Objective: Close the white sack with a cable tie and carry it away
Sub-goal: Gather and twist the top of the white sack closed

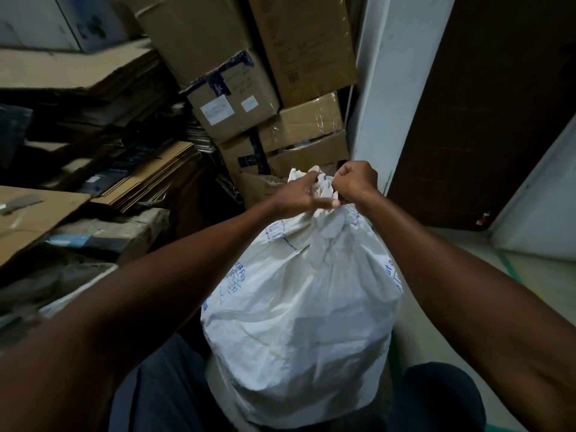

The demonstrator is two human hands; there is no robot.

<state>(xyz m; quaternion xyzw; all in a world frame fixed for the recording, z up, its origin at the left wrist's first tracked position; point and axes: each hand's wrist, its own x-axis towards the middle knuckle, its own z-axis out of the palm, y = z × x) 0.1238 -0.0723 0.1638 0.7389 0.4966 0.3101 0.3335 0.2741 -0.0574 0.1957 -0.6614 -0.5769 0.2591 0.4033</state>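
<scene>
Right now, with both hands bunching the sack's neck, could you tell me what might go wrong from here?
1. No cable tie is visible at the neck of the white sack; if the left hand or right hand loosens, the gathered mouth may reopen.
2. The sack looks full and stands between the person's legs, so lifting it by the neck alone could slip or strain.
3. The stacked cardboard boxes lean close behind; swinging the sack could bump them.

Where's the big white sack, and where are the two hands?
Big white woven sack (299, 322): head view, its bulging front.
Left hand (299, 194): head view, its back.
Right hand (355, 180): head view, its knuckles.
</scene>
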